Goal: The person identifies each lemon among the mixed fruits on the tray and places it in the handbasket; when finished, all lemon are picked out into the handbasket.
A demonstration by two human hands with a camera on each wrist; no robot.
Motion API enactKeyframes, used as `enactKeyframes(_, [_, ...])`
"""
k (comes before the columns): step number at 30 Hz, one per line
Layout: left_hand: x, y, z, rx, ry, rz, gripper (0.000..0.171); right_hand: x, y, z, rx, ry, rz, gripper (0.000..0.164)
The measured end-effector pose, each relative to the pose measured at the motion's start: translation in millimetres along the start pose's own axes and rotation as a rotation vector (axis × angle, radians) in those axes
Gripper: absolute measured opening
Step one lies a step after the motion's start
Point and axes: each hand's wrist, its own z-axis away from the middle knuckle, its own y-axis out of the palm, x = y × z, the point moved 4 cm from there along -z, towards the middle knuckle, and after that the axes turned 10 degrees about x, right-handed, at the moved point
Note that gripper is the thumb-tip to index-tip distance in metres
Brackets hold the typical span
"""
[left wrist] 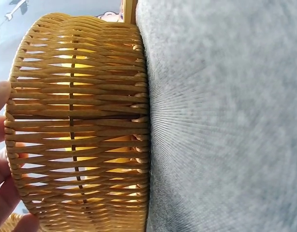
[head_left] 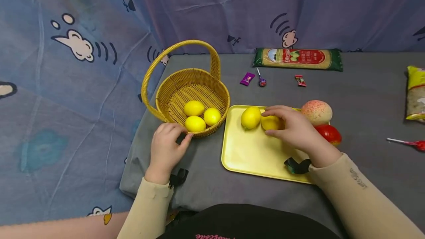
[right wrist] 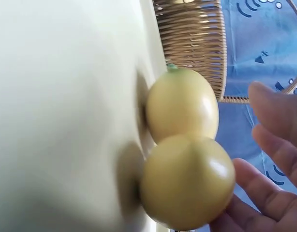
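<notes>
Yellow wicker forms the basket at the left edge of the grey-covered table, where the left hand pinches the near rim between thumb and fingers. Over the yellow tray, the right hand spreads loosely around one lemon, its fingers parted; whether any touch the fruit, I can't tell. Another lemon sits just beside it, toward the tray's far left corner. Three lemons lie inside the basket, by its near rim.
</notes>
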Motion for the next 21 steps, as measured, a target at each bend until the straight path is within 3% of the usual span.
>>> enactKeyframes(12, [-2.4,-2.3,-1.3,-0.023,0.011,0.012,0.019,4,11,-10,-0.059,0.023,0.245,0.052])
enactKeyframes(21, [-2.0,-2.6,-1.5,-0.024,0.012,0.017,0.019,1,13,-10,-0.095,0.026,0.297,0.052])
